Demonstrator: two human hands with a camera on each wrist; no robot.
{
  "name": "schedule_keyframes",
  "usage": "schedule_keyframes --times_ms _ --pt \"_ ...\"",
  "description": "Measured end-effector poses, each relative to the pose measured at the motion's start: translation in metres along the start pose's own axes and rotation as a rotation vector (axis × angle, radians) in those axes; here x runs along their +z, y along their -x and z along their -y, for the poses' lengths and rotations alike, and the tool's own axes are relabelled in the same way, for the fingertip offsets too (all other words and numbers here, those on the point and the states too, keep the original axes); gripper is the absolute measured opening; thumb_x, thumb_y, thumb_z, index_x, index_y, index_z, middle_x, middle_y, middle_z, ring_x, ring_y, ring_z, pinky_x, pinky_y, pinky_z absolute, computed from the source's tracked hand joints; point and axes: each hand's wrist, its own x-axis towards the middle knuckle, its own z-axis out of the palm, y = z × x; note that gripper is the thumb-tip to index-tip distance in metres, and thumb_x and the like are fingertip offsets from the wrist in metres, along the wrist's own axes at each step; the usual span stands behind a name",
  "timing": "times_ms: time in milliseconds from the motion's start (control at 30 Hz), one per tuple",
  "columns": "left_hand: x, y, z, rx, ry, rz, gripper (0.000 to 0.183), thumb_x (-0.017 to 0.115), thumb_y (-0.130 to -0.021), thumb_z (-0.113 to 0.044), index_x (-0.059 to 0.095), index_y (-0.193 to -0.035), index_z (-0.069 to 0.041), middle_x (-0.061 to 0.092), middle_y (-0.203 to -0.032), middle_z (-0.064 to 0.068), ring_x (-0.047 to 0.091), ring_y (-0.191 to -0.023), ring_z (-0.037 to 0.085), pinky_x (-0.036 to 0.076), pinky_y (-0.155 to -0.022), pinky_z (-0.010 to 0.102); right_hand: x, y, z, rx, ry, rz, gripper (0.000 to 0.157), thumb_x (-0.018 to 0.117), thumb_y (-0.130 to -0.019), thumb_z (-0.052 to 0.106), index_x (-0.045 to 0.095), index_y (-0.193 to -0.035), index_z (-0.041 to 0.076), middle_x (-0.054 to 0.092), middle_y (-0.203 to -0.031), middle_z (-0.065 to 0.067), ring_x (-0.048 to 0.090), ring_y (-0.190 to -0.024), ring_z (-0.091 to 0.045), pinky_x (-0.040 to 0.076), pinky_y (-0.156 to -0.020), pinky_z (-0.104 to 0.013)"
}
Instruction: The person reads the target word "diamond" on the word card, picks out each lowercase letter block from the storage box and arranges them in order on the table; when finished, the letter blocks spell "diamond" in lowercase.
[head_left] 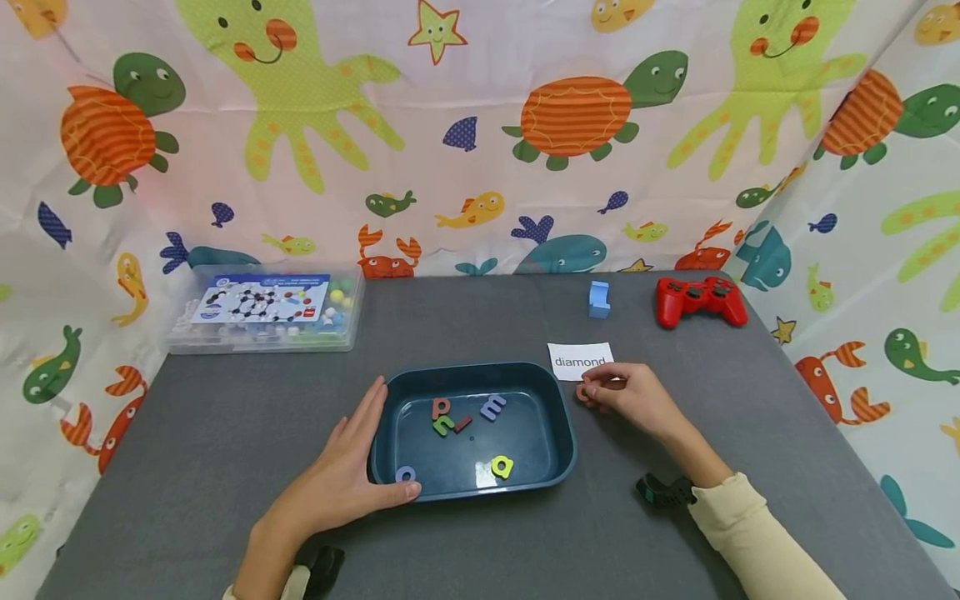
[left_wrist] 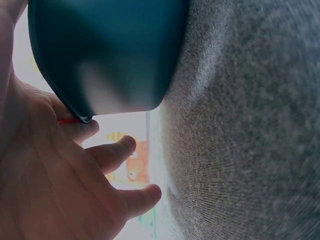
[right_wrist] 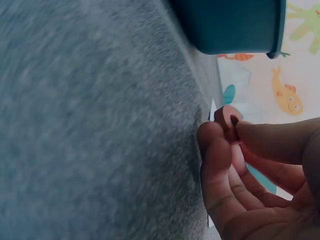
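My left hand [head_left: 347, 471] lies along the left side of a dark blue tray [head_left: 450, 458], its fingers spread and fairly straight, the thumb over the near rim. Inside the tray are several small letters, among them a red p [head_left: 441, 407], a green n [head_left: 444, 426] and a purple m [head_left: 492, 407]. To the tray's right, my right hand [head_left: 633, 398] pinches a reddish-brown letter [right_wrist: 227, 117] between thumb and fingertips, close over the table. The letter has a hole; the fingers hide part of it. Just behind that hand lies a white card [head_left: 573, 357] reading "diamond".
A clear plastic case [head_left: 262, 337] of colourful pieces stands at the back left of the grey table [head_left: 247, 417]. At the back right are a small light-blue block [head_left: 598, 300] and a red game controller [head_left: 701, 302]. A patterned curtain [head_left: 480, 75] hangs behind.
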Motion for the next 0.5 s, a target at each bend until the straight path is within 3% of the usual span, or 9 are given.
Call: schedule_keyframes --times_ms 500 --pt "-0.0008 0.0001 0.0005 0.019 0.025 -0.002 0.132 0.083 -0.083 -0.068 -0.002 -0.174 -0.022 -0.004 -0.180 0.001 0.013 -0.162 0.042 0.001 -0.121 0.076 0.0057 -0.0066 0.0009 0.033 0.238 -0.042 0.020 0.076 -0.099 0.011 0.076 -0.113 -0.003 0.068 -0.079 -0.003 0.061 -0.068 -0.019 0.051 -0.059 -0.028"
